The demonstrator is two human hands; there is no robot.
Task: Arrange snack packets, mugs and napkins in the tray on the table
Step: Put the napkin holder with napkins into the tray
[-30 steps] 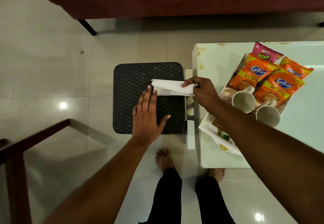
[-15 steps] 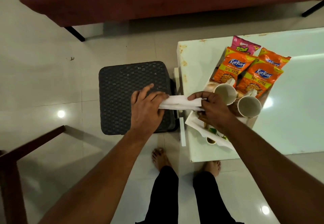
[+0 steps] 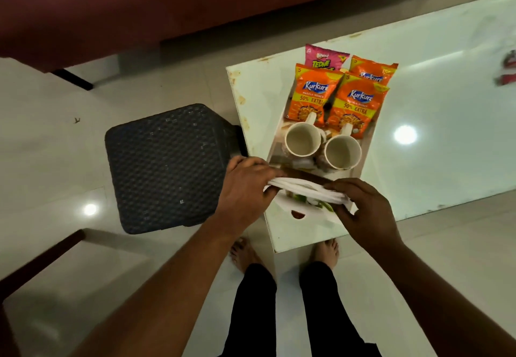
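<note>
A folded white napkin (image 3: 301,189) hangs over the near end of the tray (image 3: 300,215), held at both ends. My left hand (image 3: 247,186) grips its left end and my right hand (image 3: 365,206) pinches its right end. Two white mugs (image 3: 303,140) (image 3: 342,151) stand side by side in the tray's middle. Behind them lie three orange snack packets (image 3: 314,94) (image 3: 356,104) (image 3: 372,70) and a pink one (image 3: 325,59). The tray rests on the pale glass table (image 3: 435,122). My hands hide part of the tray's near end.
A dark woven stool (image 3: 167,167) stands left of the table, touching its corner. A red sofa (image 3: 167,2) fills the back. A wooden chair frame (image 3: 39,267) is at the lower left. A red object (image 3: 506,73) lies at the table's far right. My bare feet stand below the table's near edge.
Both hands carried the napkin from above the stool rightward, over the table's edge, to the near end of the tray. My left hand went from lying flat to gripping the napkin's end.
</note>
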